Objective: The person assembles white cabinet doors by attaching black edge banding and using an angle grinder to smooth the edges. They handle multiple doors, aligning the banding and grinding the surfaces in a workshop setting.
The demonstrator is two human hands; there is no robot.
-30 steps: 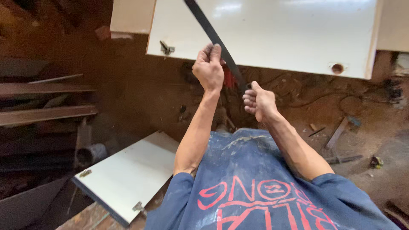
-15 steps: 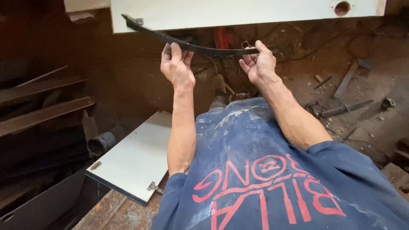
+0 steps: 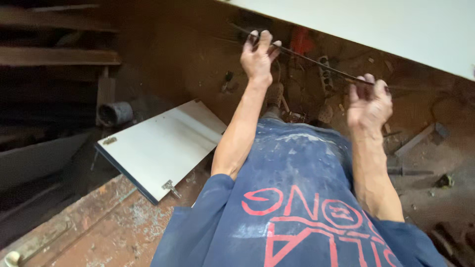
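Note:
My left hand (image 3: 258, 55) and my right hand (image 3: 368, 103) both grip a long thin dark strip (image 3: 316, 62), seen edge-on and stretched between them. The strip runs from upper left, past my left fingers, down to my right fingers. It lies just under the lower edge of a large white panel (image 3: 396, 29) at the top right. My blue, dust-marked shirt with red print (image 3: 297, 198) fills the bottom middle.
A smaller white cabinet door with hinges (image 3: 158, 146) lies on the floor at left. A grey pipe end (image 3: 115, 113) and wooden boards (image 3: 54, 57) sit at far left. Scraps, tools and a wood offcut (image 3: 415, 138) litter the dirt floor at right.
The strip has turned from a diagonal, then bowed, flat band to a thin edge-on line. My hands have spread wider apart, the right one dropping lower. The view has swung so the white panel slants.

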